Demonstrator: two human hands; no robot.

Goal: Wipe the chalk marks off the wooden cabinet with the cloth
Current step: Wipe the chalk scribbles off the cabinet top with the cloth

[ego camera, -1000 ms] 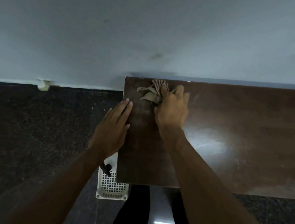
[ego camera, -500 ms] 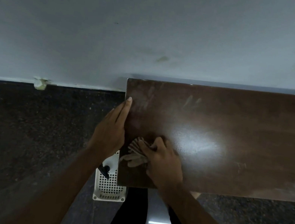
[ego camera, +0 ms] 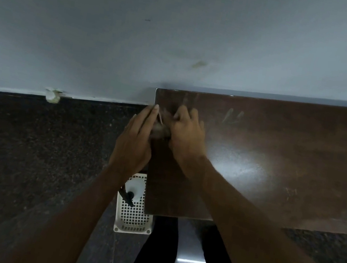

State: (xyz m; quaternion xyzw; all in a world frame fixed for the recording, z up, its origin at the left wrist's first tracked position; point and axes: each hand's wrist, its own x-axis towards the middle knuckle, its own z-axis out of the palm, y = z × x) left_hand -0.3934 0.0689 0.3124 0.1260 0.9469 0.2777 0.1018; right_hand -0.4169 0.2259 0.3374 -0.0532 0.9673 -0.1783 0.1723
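Head view: right hand presses a crumpled, blurred cloth on the glossy dark-wood cabinet. Left hand lies flat, fingers extended, along its edge.

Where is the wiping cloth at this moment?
In the head view the crumpled beige cloth is under the right hand, near the left edge of the dark brown wooden cabinet top, beside the left hand.

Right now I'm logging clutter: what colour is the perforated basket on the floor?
White, with a grid of small square holes; the basket shows in the head view.
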